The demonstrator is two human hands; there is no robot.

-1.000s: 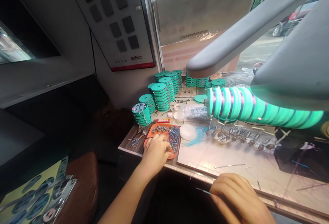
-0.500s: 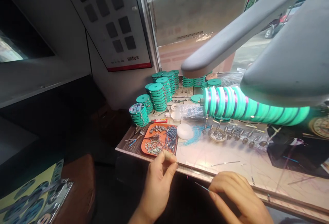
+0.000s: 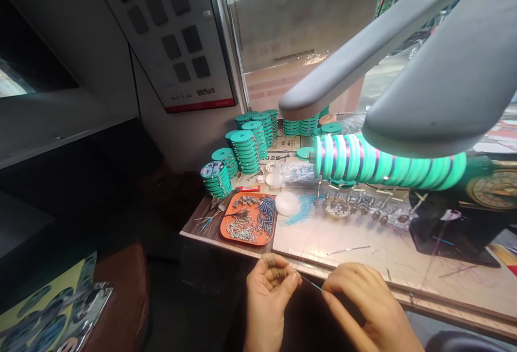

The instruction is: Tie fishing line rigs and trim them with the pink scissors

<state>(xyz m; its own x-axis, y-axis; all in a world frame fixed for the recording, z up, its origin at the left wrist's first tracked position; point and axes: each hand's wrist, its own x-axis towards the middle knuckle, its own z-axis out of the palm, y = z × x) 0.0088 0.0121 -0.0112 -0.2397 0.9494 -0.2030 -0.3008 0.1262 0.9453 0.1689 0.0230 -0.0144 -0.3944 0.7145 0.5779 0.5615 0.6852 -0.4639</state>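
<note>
My left hand (image 3: 270, 287) is held in front of the table edge with thumb and fingers pinched on a tiny part too small to name. My right hand (image 3: 363, 301) is closed on a thin blue needle-like piece (image 3: 314, 285) whose tip points at the left fingertips. The two hands are almost touching. Just beyond them an orange tray (image 3: 226, 230) holds several small metal and blue tube parts.
Stacks of teal line spools (image 3: 246, 152) stand at the back left of the table. A row of spools on a horizontal rod (image 3: 379, 167) runs right. A white round lid (image 3: 287, 203), a small dish (image 3: 336, 209), small weights and a grey lamp arm (image 3: 363, 39) overhead.
My left hand left the orange tray and came back toward me, pinching something. It now meets the right hand, which shifted slightly left with the blue piece.
</note>
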